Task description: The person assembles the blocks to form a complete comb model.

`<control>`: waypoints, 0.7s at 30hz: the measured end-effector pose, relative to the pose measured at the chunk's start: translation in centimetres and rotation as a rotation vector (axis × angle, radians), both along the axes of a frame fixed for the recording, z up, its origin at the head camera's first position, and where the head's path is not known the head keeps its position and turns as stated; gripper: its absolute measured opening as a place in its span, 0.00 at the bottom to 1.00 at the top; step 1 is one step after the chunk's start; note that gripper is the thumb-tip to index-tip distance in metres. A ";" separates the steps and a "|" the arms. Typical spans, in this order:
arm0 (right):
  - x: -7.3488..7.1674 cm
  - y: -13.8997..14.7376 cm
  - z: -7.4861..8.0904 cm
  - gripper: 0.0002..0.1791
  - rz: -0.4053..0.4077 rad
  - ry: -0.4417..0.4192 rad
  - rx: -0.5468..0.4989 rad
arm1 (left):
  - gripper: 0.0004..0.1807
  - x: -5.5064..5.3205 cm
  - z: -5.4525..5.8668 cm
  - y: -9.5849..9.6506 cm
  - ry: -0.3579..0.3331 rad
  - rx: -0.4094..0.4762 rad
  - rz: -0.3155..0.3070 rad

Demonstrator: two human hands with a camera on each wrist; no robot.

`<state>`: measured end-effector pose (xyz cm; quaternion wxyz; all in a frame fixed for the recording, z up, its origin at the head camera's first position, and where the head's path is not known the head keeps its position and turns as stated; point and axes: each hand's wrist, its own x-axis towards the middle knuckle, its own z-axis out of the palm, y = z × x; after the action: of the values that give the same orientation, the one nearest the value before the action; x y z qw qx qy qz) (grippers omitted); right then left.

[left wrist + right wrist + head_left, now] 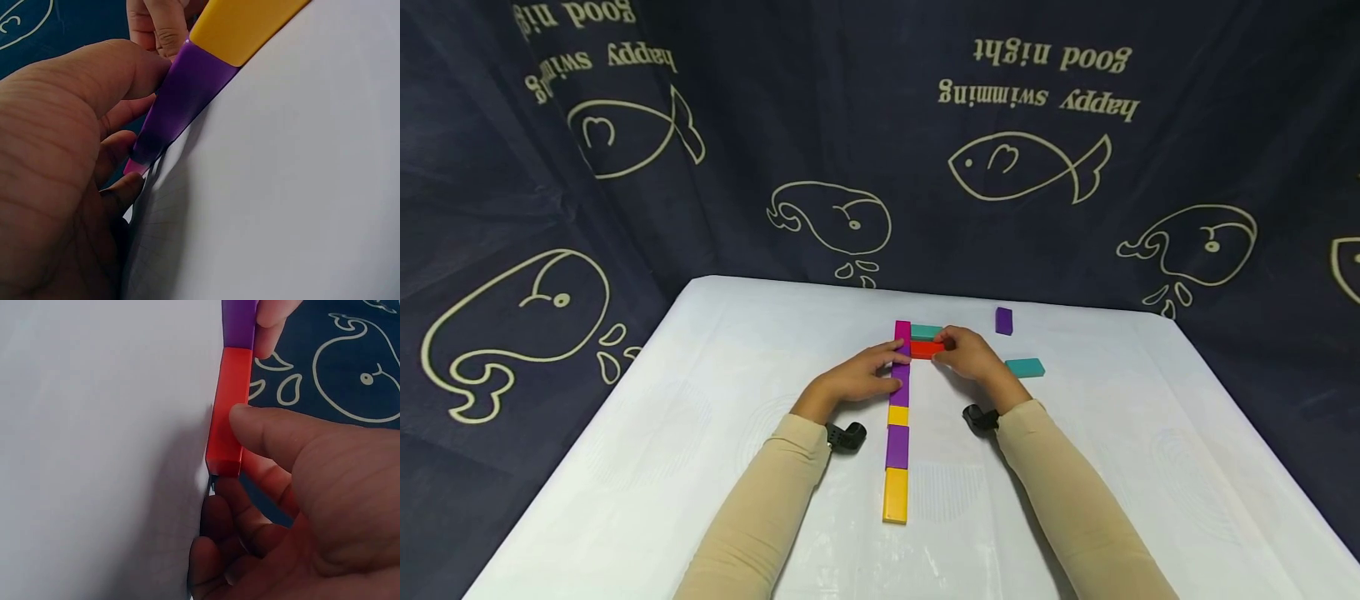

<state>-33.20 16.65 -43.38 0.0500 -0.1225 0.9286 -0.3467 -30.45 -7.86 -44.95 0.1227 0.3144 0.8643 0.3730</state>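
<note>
A straight column of blocks runs along the white table, with a magenta block (902,329) at its far end. Toward me follow a purple block (899,397), a small yellow block (898,416), another purple block (897,447) and a longer yellow block (895,496). My left hand (859,377) touches the column's left side and top with loosely extended fingers. With thumb and fingers, my right hand (972,356) pinches the red block (228,419), whose left end meets the column. A teal block (926,332) lies just beyond the red one.
Right of my right hand a loose teal block (1026,367) lies flat on the table (1112,467). Farther back is a loose purple block (1004,321). A dark cloth (910,150) with fish and whale drawings hangs behind the table.
</note>
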 end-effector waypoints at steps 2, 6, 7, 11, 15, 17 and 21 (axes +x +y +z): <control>0.0 0.0 0.0 0.14 0.002 0.006 -0.001 | 0.26 0.0 0.1 0.0 0.000 0.007 -0.003; 0.1 0.0 0.0 0.14 0.002 0.011 0.005 | 0.26 0.0 0.1 0.0 -0.003 0.008 -0.003; 0.1 0.0 0.0 0.14 0.000 0.006 0.006 | 0.26 0.0 0.1 0.0 -0.004 0.007 -0.002; 0.4 0.0 0.2 0.14 -0.008 -0.016 0.005 | 0.26 0.0 0.0 0.0 -0.006 0.001 -0.001; 0.6 -0.1 0.3 0.14 -0.020 -0.034 -0.002 | 0.26 0.0 0.0 0.1 -0.003 -0.003 -0.002; 0.6 -0.1 0.3 0.14 -0.022 -0.037 -0.002 | 0.26 -0.1 0.0 0.1 -0.007 -0.004 0.000; 0.5 -0.1 0.2 0.14 -0.022 -0.044 -0.002 | 0.26 0.0 -0.1 0.0 -0.011 -0.007 0.008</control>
<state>-32.69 16.52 -43.21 0.0667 -0.1047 0.9283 -0.3505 -30.49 -7.84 -45.00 0.1270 0.3083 0.8661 0.3724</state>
